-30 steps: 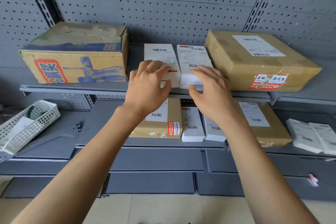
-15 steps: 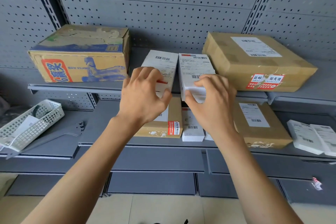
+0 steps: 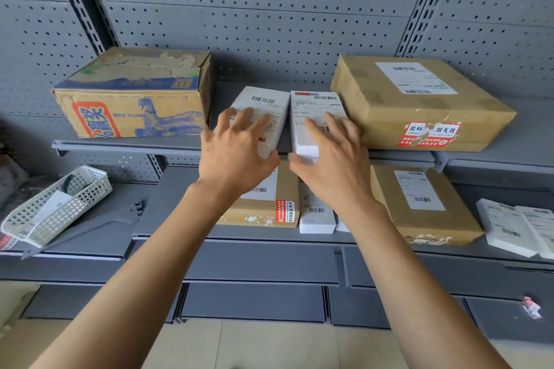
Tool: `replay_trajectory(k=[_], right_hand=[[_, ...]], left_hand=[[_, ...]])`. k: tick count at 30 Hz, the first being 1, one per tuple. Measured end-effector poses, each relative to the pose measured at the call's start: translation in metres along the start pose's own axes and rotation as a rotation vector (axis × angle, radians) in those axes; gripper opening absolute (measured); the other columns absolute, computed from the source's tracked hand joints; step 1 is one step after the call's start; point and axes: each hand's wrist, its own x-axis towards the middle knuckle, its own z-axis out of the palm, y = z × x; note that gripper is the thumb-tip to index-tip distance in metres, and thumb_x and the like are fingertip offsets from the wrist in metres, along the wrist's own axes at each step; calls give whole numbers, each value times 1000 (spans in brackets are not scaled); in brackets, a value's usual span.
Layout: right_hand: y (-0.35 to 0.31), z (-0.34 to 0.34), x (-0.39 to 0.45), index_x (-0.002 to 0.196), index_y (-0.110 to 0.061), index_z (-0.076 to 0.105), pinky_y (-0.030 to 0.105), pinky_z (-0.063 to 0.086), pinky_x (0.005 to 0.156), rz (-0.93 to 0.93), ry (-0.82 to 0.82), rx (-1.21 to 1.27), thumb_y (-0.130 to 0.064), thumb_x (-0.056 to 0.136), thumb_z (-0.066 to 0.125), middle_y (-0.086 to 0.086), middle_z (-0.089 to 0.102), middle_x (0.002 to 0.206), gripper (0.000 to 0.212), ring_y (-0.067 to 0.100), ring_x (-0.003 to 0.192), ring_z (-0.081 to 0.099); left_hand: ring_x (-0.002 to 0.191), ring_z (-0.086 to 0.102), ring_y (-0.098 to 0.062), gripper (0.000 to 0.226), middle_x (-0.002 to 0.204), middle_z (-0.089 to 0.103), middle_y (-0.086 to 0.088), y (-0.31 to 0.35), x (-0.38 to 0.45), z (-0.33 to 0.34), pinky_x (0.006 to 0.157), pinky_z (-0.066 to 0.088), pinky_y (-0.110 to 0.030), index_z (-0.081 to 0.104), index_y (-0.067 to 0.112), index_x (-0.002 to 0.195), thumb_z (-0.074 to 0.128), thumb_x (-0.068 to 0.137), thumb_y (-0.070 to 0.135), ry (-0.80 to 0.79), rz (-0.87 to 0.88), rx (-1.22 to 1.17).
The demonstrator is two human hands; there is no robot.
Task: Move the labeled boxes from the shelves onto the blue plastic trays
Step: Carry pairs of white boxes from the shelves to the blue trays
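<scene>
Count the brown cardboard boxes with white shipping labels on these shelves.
3: one on the upper shelf at right, two on the lower shelf, one under the left hand and one at right. Others may be hidden.

Two bare forearms are showing, reaching up from the bottom corners of the view. No sleeves are covering them as far as the edge. The left hand (image 3: 236, 156) and right hand (image 3: 332, 159) are wearing no gloves, rings or watch.
</scene>
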Motion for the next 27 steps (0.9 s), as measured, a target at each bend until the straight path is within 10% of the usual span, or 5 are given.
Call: replay_trajectory(k=[27], right_hand=[[-11, -29, -65, 125, -10, 68, 52, 49, 97, -118, 359, 148, -37, 82, 66, 9, 61, 138, 51, 34, 132, 50]], left_hand=[[143, 40, -25, 54, 148, 53, 9, -24, -77, -27, 87, 50, -55, 58, 26, 139, 59, 87, 42, 301, 94, -193]])
